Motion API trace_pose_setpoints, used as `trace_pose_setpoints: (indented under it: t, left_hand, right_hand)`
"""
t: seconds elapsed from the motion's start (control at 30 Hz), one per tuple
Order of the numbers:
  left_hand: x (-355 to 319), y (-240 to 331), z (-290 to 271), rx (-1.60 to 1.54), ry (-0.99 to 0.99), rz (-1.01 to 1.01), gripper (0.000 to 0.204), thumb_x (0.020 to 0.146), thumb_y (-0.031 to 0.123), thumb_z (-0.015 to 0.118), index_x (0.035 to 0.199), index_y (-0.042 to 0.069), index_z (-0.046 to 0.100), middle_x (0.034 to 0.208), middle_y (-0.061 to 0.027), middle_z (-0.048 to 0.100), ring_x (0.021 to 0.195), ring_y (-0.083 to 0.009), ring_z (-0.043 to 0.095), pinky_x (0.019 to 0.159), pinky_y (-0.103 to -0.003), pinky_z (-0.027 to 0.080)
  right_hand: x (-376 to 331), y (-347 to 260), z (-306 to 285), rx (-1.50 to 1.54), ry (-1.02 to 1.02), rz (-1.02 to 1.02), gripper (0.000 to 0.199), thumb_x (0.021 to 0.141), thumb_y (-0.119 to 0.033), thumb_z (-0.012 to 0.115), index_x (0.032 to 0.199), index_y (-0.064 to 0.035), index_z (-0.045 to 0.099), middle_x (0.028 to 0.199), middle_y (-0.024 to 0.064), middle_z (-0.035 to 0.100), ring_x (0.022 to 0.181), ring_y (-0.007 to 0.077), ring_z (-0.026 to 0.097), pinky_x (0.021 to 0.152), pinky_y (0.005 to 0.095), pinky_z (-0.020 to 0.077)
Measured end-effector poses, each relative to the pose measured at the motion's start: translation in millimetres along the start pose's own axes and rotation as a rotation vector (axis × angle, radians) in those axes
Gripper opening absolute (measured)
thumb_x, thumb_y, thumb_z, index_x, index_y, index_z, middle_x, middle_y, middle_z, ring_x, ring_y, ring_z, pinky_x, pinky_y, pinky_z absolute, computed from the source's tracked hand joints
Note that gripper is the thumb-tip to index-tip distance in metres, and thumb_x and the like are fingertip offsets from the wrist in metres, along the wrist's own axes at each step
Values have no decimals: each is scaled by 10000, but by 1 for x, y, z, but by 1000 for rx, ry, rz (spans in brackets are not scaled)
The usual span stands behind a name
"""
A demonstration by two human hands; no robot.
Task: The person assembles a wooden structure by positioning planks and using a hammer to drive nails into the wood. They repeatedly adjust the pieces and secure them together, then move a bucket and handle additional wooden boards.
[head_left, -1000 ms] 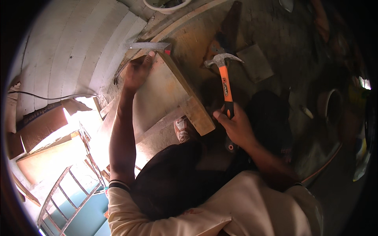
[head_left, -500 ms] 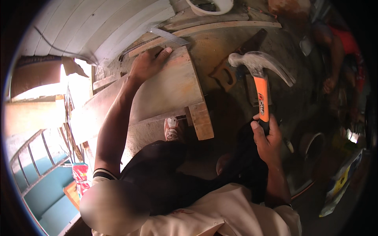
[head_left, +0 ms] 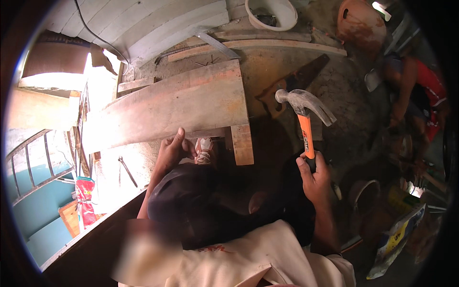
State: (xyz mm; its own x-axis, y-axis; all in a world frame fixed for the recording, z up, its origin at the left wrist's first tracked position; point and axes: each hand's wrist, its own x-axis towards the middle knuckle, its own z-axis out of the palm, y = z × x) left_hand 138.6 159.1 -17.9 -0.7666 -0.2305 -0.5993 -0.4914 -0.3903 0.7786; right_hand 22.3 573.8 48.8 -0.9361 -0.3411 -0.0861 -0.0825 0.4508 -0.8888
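the right hand [head_left: 315,179] is clenched around the black grip of an orange-handled claw hammer [head_left: 306,112], holding it upright with the steel head raised clear of the wood, off to the right of the wide board [head_left: 177,107]. the left hand [head_left: 174,150] rests at the near edge of that board, fingers curled and pinched together as if steadying something small against the wood; whether a nail is between them cannot be told. the board lies flat across a narrower wooden block [head_left: 242,143] that sticks out under its right end, and a shoe [head_left: 204,150] shows just below the near edge. judging from this, the pieces are laid out and lined up but the strike is not yet made, so the fastening looks to be still ahead; no driven nail heads can be made out on the board's face. the floor [head_left: 287,67] is rough, dusty concrete. a handsaw [head_left: 296,81] lies on it just past the hammer head, long timber strips [head_left: 267,45] run along the far side, and a white bucket [head_left: 271,14] stands beyond them. pale plank walling [head_left: 158,28] rises at the upper left, and a blue railing [head_left: 28,162] shows at the left edge. another person [head_left: 420,91] crouches at the far right.
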Motion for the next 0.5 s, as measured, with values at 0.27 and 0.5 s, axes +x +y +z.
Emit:
trace_pose_setpoints:
  t: [0.27,0.5]
  left_hand:
    - [5,-29,16,-522,28,-65,825,1022,665,619,1508,23,439,1491,-259,566,1370,-339,587,1175,-442,472]
    - [23,-19,25,-764,99,-11,759,1017,574,697,1533,74,452,1517,-173,558,1465,-324,502,1251,-467,400]
  right_hand:
    - [-9,-1,9,46,-77,60,197,1063,-189,712,1092,-1,660,712,38,637,615,85,597,584,285,464]
    - [-18,-7,-3,-46,-98,-42,231,1064,-220,713,1109,2,665,780,85,682,652,165,666,621,323,508]
